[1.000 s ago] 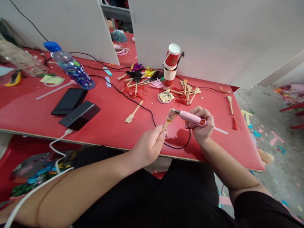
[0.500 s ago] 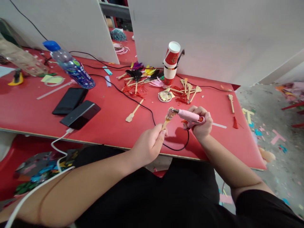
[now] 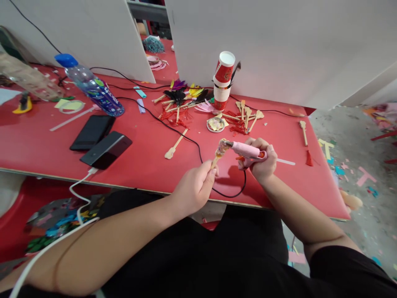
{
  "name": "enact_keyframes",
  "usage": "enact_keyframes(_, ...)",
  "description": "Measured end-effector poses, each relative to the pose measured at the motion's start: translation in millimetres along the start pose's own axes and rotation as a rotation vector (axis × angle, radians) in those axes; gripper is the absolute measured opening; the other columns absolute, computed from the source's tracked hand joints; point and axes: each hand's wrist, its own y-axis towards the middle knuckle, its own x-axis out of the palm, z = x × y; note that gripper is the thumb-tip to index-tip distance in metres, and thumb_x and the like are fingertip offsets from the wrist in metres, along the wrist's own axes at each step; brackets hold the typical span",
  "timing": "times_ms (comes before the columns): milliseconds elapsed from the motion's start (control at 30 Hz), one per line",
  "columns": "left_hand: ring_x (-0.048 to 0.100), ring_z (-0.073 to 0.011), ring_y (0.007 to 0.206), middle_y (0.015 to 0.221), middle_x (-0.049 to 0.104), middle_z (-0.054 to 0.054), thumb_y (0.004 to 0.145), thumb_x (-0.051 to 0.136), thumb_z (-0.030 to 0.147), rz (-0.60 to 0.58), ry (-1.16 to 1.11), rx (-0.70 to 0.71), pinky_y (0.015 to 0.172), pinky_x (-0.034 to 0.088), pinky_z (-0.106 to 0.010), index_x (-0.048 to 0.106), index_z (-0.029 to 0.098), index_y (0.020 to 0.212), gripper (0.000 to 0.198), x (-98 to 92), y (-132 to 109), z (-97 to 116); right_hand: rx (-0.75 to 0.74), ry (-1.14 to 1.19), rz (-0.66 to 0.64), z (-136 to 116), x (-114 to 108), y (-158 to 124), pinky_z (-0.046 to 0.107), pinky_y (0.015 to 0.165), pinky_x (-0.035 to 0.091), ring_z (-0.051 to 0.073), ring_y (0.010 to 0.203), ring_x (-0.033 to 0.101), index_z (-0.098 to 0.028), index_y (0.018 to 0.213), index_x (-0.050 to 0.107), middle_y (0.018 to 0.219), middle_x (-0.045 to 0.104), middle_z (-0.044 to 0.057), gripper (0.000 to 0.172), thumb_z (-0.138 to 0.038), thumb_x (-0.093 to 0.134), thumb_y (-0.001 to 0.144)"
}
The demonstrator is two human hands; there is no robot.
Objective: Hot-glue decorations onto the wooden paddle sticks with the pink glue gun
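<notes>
Near the table's front edge, my left hand (image 3: pixel 196 185) is closed on the lower end of a wooden stick (image 3: pixel 214 162), whose wide, lumpy upper end (image 3: pixel 222 147) points up and away. My right hand (image 3: pixel 263 159) is wrapped round the handle of a pink glue gun (image 3: pixel 245 150). The gun's metal nozzle touches or nearly touches the lumpy end; the exact contact is too small to tell. A glue stick (image 3: pixel 285 162) shows behind the gun. Left of the hands, another wooden stick (image 3: pixel 176 145) lies on the table.
The red table (image 3: pixel 142 159) also bears stacked cups (image 3: pixel 222 92), a small round dish (image 3: pixel 216 124), feathered sticks (image 3: pixel 178 101), a bottle (image 3: pixel 94 89), a phone (image 3: pixel 92 132) and a dark device (image 3: pixel 106 150). A black cable (image 3: pixel 198 145) loops below the gun.
The camera view has shifted slightly. Both hands, the stick and the glue gun hold nearly the same positions.
</notes>
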Motion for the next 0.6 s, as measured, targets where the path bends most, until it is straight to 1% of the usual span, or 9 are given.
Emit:
enact_keyframes(167, 0.053, -0.0163, 0.062, 0.074, 0.061, 0.002, 0.121, 0.037, 0.04, -0.002, 0.03, 0.0, 0.068, 0.041, -0.034, 0.057, 0.023, 0.106, 0.031, -0.4, 0.0, -0.2, 0.069, -0.075, 0.037, -6.0, 4.1, 0.4, 0.03, 0.033, 0.048, 0.014, 0.04, 0.057, -0.024, 0.072, 0.056, 0.071, 0.062, 0.001, 0.066, -0.085, 0.059, 0.096)
enact_keyframes(267, 0.054, -0.0168, 0.063, 0.074, 0.062, 0.002, 0.121, 0.036, 0.041, -0.005, 0.038, -0.004, 0.068, 0.041, -0.034, 0.058, 0.023, 0.107, 0.032, -1.0, 0.7, -0.4, 0.077, -0.083, 0.037, -7.6, 5.7, 0.7, 0.03, 0.033, 0.048, 0.015, 0.039, 0.058, -0.024, 0.071, 0.055, 0.07, 0.06, 0.001, 0.068, -0.089, 0.06, 0.093)
enact_keyframes(500, 0.055, -0.0175, 0.063, 0.074, 0.064, 0.001, 0.12, 0.038, 0.041, 0.008, 0.041, -0.008, 0.067, 0.041, -0.034, 0.059, 0.023, 0.107, 0.031, -2.2, 1.4, 0.2, 0.091, -0.061, 0.033, -7.0, 4.3, 0.7, 0.031, 0.031, 0.049, 0.014, 0.038, 0.055, -0.024, 0.07, 0.057, 0.073, 0.061, 0.001, 0.067, -0.088, 0.063, 0.092)
enact_keyframes(600, 0.055, -0.0172, 0.063, 0.074, 0.063, 0.002, 0.12, 0.038, 0.041, 0.002, 0.041, -0.005, 0.067, 0.041, -0.033, 0.058, 0.023, 0.106, 0.031, -1.7, 0.4, 0.1, 0.09, -0.039, 0.028, -6.7, 4.6, 0.5, 0.032, 0.03, 0.048, 0.015, 0.038, 0.056, -0.024, 0.07, 0.058, 0.072, 0.061, 0.001, 0.065, -0.085, 0.063, 0.092)
